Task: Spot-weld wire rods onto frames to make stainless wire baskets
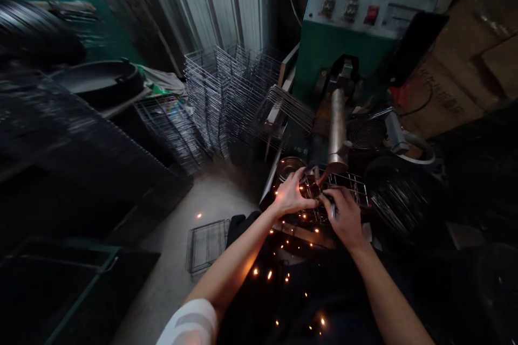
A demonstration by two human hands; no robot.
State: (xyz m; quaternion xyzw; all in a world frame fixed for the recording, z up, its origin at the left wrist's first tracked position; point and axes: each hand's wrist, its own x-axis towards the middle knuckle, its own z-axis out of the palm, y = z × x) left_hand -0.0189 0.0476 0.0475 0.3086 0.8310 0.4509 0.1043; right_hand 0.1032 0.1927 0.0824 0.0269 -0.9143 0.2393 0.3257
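Under the electrode of a green spot welder (338, 137) lies a wire rack (358, 186), partly hidden by my hands. My left hand (292, 194) curves around the rack's left side, thumb and fingers on either side of the weld point. My right hand (343, 215) is closed in a pinch just right of the electrode tip. A small shiny metal piece (333, 210) shows at its fingertips; its exact shape is blurred. Orange sparks (287, 276) scatter downward from between my hands. The weld spot itself is mostly covered by my fingers.
Stacked wire racks (226, 97) stand left of the welder. A rectangular wire frame (208, 245) is on the floor. The control panel (364, 5) has a lit red lamp. Cardboard boxes (449, 81) are at right, near a dark coil of wire (399, 199).
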